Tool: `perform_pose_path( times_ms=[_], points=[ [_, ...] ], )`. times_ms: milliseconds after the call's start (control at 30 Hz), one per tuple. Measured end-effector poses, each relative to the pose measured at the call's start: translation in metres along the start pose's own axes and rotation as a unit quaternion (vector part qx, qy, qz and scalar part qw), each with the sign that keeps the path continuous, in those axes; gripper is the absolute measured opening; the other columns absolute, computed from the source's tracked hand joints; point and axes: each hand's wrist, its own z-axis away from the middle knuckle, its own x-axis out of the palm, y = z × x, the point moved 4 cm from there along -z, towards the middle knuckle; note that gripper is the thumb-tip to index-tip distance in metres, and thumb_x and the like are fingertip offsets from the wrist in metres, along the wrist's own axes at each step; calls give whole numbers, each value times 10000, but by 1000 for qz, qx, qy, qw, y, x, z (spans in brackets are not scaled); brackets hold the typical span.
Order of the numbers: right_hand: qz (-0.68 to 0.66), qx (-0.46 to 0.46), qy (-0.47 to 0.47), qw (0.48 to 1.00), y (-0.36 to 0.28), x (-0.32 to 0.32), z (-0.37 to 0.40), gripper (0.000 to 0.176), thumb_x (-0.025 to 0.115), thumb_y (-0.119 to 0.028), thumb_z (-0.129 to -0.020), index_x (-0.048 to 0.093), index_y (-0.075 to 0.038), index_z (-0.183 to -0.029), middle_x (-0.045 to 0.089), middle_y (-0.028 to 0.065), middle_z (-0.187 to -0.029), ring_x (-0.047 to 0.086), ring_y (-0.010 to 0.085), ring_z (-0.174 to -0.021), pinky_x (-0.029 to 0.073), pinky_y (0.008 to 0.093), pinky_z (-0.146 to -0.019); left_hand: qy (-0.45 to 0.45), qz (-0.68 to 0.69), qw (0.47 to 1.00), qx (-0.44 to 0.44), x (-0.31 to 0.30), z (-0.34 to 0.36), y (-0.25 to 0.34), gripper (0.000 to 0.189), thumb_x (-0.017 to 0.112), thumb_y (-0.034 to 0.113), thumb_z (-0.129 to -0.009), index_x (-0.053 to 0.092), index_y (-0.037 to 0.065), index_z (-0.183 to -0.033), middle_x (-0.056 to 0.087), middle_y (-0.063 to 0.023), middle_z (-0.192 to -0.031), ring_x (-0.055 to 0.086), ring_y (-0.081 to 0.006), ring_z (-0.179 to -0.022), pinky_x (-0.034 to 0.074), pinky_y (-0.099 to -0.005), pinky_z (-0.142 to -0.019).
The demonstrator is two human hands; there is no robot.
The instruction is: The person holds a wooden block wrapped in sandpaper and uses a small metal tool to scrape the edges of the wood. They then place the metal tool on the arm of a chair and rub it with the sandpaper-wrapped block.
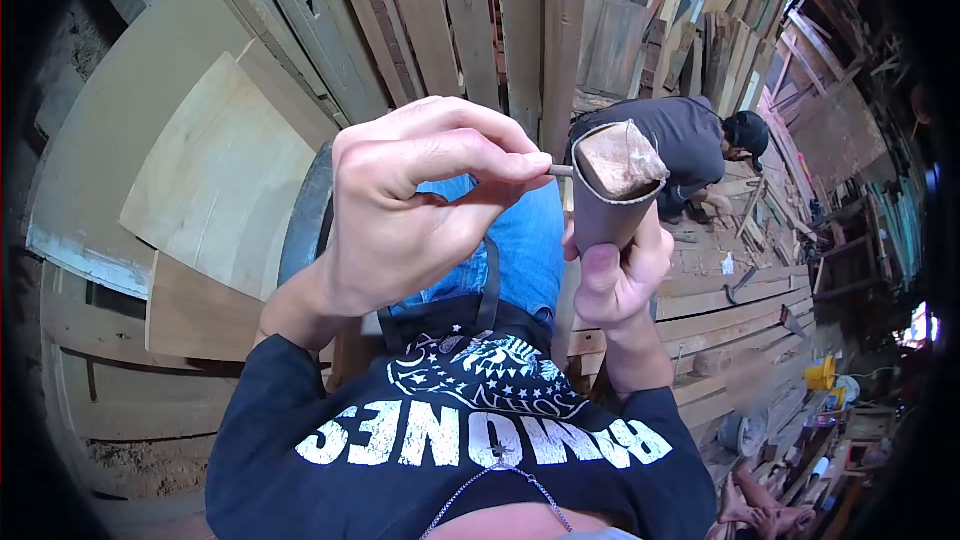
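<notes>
My right hand (626,275) wraps round a brown, cardboard-like tube (612,223) and holds it up in front of my lap. The tube's top end faces me, and a rough, pale brown block (617,162) fills much of its opening. On the other side, my left hand (430,190) pinches a thin, dark rod (561,170) between thumb and forefinger. That rod points sideways at the tube wall just below the rim, its far tip right at the wall. Behind both hands are my jeans (525,250).
Beyond the tube a co-worker (660,135) crouches over wood pieces. Curved plywood sheets (205,175) lean at the left, and long planks (465,20) stand ahead. A yellow container (820,374) and a bucket (743,432) stand at lower right, near another person's bare feet (765,515).
</notes>
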Motion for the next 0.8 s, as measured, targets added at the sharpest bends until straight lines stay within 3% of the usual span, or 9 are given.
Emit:
perform_pose_path(
  times_ms=[300, 533, 800],
  points=[
    [62, 23, -13, 998, -2, 3, -5, 498, 697, -391, -946, 596, 57, -1138, 690, 98, -775, 690, 172, -637, 534, 277, -596, 51, -67, 996, 32, -2, 2, -4, 252, 805, -73, -678, 784, 36, -905, 728, -90, -862, 695, -187, -761, 545, -278, -648],
    [69, 69, -22, 995, -5, 5, -9, 432, 719, -328, -939, 597, 25, -1156, 715, 120, -810, 736, 205, -710, 559, 305, -625, 60, -155, 985, 53, -4, 1, -4, 322, 743, -97, -616, 780, 38, -906, 720, -92, -847, 676, -216, -742, 523, -298, -639],
    [83, 36, -13, 996, -11, 4, -14, 434, 755, -321, -913, 618, 23, -1139, 722, 143, -833, 745, 251, -724, 567, 324, -642, 58, -166, 983, 55, 5, 3, -3, 333, 728, -127, -631, 776, 40, -916, 722, -91, -853, 662, -209, -730, 513, -297, -637]
  ],
)
